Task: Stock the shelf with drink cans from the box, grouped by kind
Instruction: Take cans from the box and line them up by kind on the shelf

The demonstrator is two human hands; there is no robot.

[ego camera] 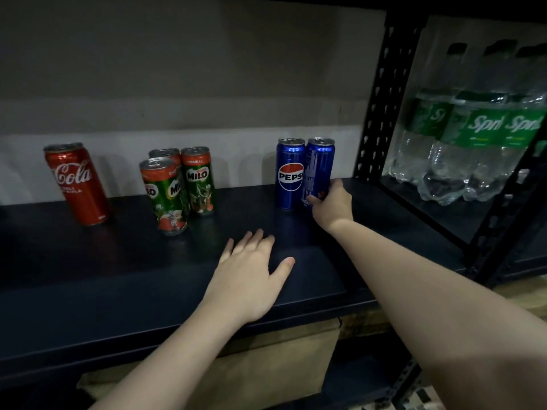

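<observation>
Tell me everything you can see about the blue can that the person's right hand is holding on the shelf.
The held Pepsi can is a tall, slim, glossy blue metal can with a silver top and pull tab. It stands upright on the dark shelf, right beside a second Pepsi can, so close they seem to touch. Its logo is turned away, showing only pale print. The right hand grips its lower part, fingers curled round it.

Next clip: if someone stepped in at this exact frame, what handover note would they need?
Right hand grips the second Pepsi can, upright against the first Pepsi can. Left hand rests flat on the shelf, holding nothing.
Done: one Coca-Cola can at left, three Milo cans in the middle, two Pepsi at right.
Left: release the Pepsi, then fetch more. The box is not clearly in view.
</observation>
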